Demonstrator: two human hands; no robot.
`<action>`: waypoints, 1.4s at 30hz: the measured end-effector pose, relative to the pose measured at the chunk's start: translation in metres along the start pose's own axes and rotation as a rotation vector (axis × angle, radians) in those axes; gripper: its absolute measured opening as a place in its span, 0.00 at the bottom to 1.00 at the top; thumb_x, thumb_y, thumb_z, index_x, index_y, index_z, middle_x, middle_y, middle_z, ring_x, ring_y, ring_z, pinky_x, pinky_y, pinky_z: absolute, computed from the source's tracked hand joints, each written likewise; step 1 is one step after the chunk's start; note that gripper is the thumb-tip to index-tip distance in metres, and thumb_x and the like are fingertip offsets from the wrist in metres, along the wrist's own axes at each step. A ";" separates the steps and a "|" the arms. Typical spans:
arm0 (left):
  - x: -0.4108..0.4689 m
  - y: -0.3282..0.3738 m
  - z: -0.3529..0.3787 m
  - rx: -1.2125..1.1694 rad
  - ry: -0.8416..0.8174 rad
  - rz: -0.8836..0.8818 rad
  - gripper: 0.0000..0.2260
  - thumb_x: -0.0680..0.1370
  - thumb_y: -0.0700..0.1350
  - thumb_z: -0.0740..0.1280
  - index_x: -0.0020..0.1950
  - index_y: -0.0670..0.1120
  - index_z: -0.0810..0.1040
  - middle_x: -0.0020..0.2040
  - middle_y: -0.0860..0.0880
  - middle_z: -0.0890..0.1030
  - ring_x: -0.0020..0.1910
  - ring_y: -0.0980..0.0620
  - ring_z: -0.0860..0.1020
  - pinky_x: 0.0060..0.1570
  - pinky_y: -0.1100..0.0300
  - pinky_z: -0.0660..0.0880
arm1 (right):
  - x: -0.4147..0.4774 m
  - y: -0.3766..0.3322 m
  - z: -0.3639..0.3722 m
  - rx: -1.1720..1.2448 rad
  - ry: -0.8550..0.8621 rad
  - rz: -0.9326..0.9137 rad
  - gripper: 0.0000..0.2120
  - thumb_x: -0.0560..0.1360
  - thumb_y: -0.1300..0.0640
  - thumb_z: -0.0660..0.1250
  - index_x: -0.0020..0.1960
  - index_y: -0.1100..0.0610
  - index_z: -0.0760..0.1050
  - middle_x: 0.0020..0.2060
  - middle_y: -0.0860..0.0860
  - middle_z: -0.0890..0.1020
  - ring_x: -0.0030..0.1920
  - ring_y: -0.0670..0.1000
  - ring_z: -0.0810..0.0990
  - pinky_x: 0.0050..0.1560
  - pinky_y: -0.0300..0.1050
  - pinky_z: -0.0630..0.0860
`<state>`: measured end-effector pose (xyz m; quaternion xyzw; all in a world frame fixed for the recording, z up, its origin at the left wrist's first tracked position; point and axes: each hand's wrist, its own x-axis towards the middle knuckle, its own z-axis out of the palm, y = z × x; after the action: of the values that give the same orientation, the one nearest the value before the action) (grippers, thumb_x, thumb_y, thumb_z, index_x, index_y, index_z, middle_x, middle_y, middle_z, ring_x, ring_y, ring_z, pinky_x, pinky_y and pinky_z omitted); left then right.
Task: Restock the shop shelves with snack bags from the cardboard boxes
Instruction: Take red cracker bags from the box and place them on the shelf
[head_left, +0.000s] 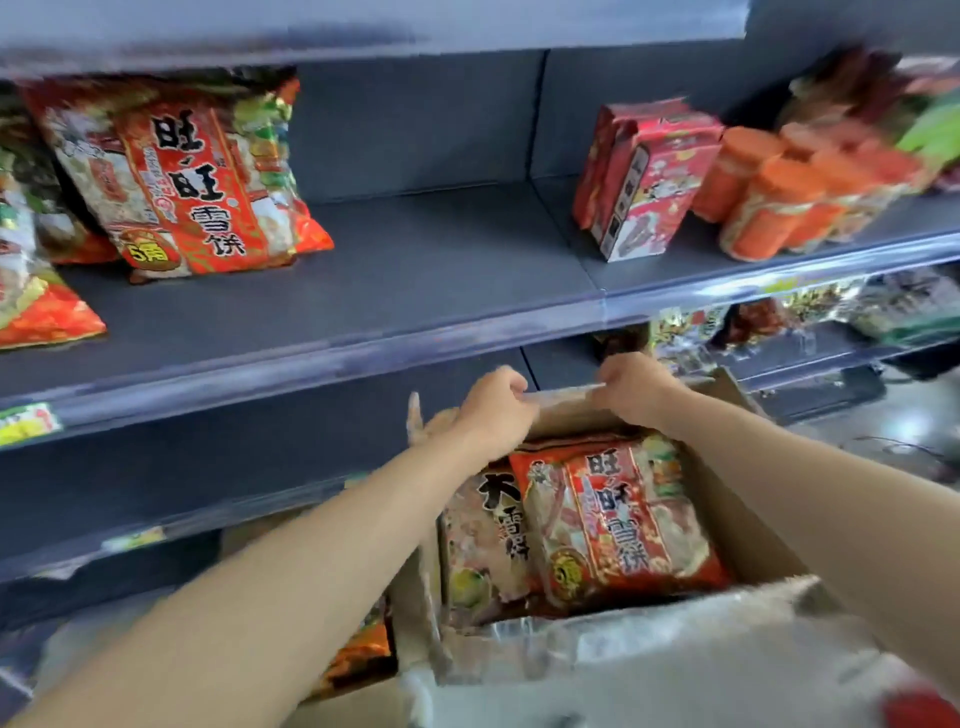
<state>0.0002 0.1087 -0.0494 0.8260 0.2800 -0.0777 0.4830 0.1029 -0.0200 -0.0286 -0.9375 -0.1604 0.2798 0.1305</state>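
Here, on the far left, a big red snack bag (192, 182) stands on the gray shelf (415, 270), leaning back with more bags beside it. To the right of it the shelf is bare for a long way, and that gap looks like the spot that needs filling. Below the shelf, the left hand (496, 402) is curled shut, pinching the far flap (558, 395) of the cardboard box (748, 525). Just to the right of it, the right hand (631, 384) is curled shut on the same flap, so both hands hold its top edge between them. The box is open, and inside it, just below both hands and nearer the person, lies a red bag (618, 519) like the one on the shelf. It lies nearly flat with its long side running from the hands back toward the person. A darker bag (483, 540) lies to its left, partly under it. Both hands are about as near to the red bag, which sits between the two arms. Farther right on the shelf stand red cartons (644, 176) and orange-lidded jars (779, 202).
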 end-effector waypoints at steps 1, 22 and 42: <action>0.003 -0.002 0.026 -0.006 -0.038 -0.044 0.15 0.78 0.45 0.64 0.64 0.46 0.72 0.64 0.49 0.74 0.61 0.49 0.73 0.57 0.64 0.64 | -0.003 0.023 0.003 -0.032 -0.041 0.038 0.15 0.78 0.57 0.63 0.59 0.66 0.76 0.57 0.61 0.79 0.48 0.54 0.74 0.48 0.42 0.67; 0.043 -0.077 0.173 -0.313 -0.294 -0.639 0.31 0.73 0.49 0.73 0.72 0.44 0.65 0.73 0.44 0.67 0.72 0.44 0.65 0.70 0.41 0.58 | 0.012 0.169 0.078 0.381 -0.361 0.430 0.23 0.79 0.54 0.65 0.69 0.64 0.67 0.67 0.58 0.73 0.67 0.60 0.71 0.57 0.50 0.71; -0.035 0.039 0.054 -0.283 -0.099 -0.403 0.12 0.74 0.38 0.71 0.56 0.41 0.76 0.56 0.48 0.81 0.54 0.49 0.78 0.52 0.51 0.75 | -0.064 0.087 -0.042 0.305 -0.335 0.157 0.29 0.81 0.54 0.59 0.77 0.63 0.52 0.76 0.59 0.58 0.75 0.58 0.58 0.71 0.50 0.61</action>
<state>-0.0006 0.0348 -0.0340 0.6727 0.4232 -0.1730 0.5817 0.0958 -0.1303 0.0077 -0.8571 -0.0625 0.4616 0.2201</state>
